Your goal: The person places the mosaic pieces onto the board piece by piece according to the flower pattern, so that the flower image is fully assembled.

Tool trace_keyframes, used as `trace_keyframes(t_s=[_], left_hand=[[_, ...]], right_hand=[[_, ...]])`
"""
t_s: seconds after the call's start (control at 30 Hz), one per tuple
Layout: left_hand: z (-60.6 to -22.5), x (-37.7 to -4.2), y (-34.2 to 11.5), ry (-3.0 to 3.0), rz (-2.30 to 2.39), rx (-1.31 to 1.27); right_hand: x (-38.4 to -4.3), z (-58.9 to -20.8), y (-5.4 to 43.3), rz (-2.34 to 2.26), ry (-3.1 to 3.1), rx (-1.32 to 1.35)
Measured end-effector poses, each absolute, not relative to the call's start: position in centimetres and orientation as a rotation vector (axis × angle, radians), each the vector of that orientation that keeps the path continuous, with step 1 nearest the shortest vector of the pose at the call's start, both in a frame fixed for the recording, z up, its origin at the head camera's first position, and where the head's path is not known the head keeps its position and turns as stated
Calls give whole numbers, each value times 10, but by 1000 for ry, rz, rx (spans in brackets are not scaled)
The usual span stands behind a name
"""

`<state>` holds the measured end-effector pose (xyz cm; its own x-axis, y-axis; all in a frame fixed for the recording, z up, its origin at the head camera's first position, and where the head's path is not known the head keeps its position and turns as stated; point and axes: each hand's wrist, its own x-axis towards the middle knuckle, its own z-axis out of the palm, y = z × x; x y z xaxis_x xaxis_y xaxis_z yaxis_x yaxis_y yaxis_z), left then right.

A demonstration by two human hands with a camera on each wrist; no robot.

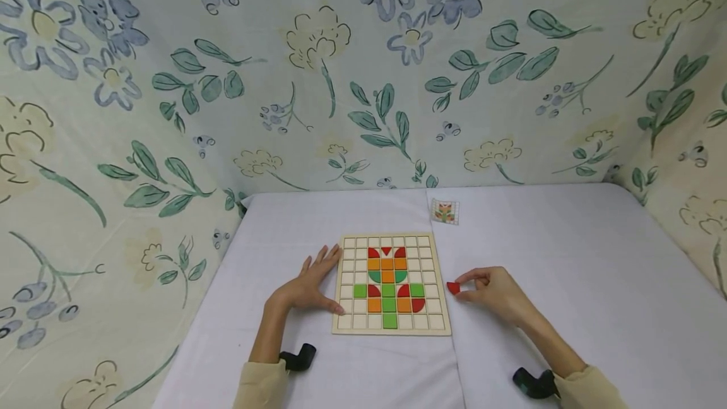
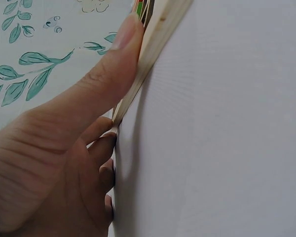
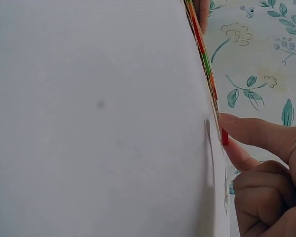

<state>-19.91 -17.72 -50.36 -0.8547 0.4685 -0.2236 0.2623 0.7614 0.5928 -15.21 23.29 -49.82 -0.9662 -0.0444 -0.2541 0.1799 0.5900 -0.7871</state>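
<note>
A square wooden puzzle board (image 1: pixel 392 333) with a grid of cells lies on the white cloth. Red, orange and green tiles (image 1: pixel 389 291) form a flower shape in it. Along its left side my left hand (image 1: pixel 303 286) spreads its fingers, and the thumb (image 2: pixel 121 54) lies over the board's edge. Just off the right edge, my right hand (image 1: pixel 500 293) pinches a red tile (image 1: pixel 452 287) between thumb and fingers. The same red tile shows only partly in the right wrist view, where the other fingers are curled under.
A small picture card (image 1: pixel 445 212) with a matching flower design lies beyond the board's upper right corner. Black wrist devices (image 1: pixel 300 357) sit at both cuffs. Floral curtains (image 1: pixel 363 81) stand behind and beside the table (image 1: pixel 568 238).
</note>
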Motion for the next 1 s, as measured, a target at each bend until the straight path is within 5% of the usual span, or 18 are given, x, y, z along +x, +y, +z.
trace_keyframes(t_s=[1.0], left_hand=[[-503,-200,-179,2585,810,581]], right_hand=[[-157,-504,77,-1410,2456,-376]])
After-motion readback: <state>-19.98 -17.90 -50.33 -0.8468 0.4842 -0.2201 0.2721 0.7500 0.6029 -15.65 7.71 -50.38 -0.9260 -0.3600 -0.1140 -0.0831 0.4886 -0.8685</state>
